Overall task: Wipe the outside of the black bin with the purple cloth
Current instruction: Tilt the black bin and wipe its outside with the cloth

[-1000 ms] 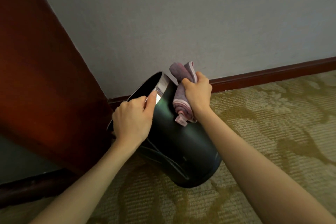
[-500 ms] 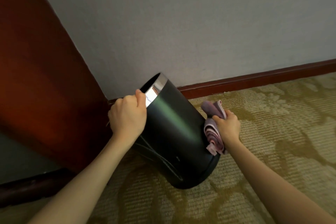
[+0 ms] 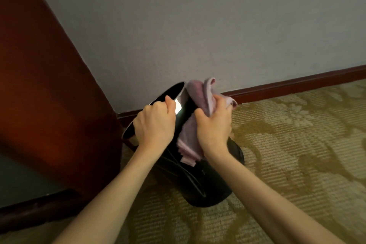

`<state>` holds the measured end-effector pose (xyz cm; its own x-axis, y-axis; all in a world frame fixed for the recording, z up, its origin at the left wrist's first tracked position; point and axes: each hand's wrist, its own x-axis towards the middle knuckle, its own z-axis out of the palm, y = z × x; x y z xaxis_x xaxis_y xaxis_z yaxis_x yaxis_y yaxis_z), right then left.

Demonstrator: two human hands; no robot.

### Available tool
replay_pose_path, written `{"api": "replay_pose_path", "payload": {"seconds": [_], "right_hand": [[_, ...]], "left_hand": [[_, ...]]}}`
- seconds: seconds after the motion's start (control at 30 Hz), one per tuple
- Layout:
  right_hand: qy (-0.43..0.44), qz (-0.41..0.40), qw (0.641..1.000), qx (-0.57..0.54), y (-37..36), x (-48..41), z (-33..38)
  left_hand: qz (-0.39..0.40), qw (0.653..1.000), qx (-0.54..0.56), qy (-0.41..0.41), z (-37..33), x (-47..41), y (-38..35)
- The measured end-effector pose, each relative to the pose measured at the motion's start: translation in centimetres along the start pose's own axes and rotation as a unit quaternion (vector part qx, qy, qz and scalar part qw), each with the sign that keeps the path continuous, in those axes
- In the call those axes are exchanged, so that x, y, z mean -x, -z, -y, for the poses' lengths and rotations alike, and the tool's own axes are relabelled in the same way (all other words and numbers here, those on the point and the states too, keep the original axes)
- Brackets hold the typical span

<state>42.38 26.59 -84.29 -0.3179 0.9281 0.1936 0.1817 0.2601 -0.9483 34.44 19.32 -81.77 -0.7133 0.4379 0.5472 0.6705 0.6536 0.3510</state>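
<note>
The black bin (image 3: 200,184) is tilted toward the wall and the wooden panel, its base on the carpet and its shiny metal rim up at the left. My left hand (image 3: 155,126) grips that rim, thumb over the edge. My right hand (image 3: 213,127) holds the bunched purple cloth (image 3: 198,101) against the upper part of the bin's outer side, just right of the rim. Part of the cloth sticks up above my fingers and part hangs below my palm.
A dark red wooden panel (image 3: 45,95) stands close on the left, touching or nearly touching the bin's rim. The grey wall (image 3: 198,25) with a red-brown skirting board (image 3: 297,85) runs behind. Patterned beige carpet (image 3: 297,154) spreads to the right and front.
My right hand has carried the cloth from low on the bin's right side back up to just below the rim. My left hand has kept its grip on the rim.
</note>
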Motion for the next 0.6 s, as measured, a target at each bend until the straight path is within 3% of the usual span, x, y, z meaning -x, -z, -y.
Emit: {"api": "replay_pose_path", "payload": {"seconds": [0.23, 0.43, 0.6], "right_hand": [[0.115, 0.037, 0.991, 0.052, -0.4, -0.2, -2.1], [0.067, 0.053, 0.983, 0.164, 0.6, -1.1, -6.1], [0.037, 0.075, 0.974, 0.209, 1.5, -1.8, -7.6]], "left_hand": [[-0.006, 0.999, 0.015, 0.031, 2.9, -1.8, -0.6], [-0.003, 0.993, 0.031, 0.116, 7.1, -3.2, -1.3], [-0.017, 0.989, 0.074, 0.124, 10.6, -2.5, -0.9]]}}
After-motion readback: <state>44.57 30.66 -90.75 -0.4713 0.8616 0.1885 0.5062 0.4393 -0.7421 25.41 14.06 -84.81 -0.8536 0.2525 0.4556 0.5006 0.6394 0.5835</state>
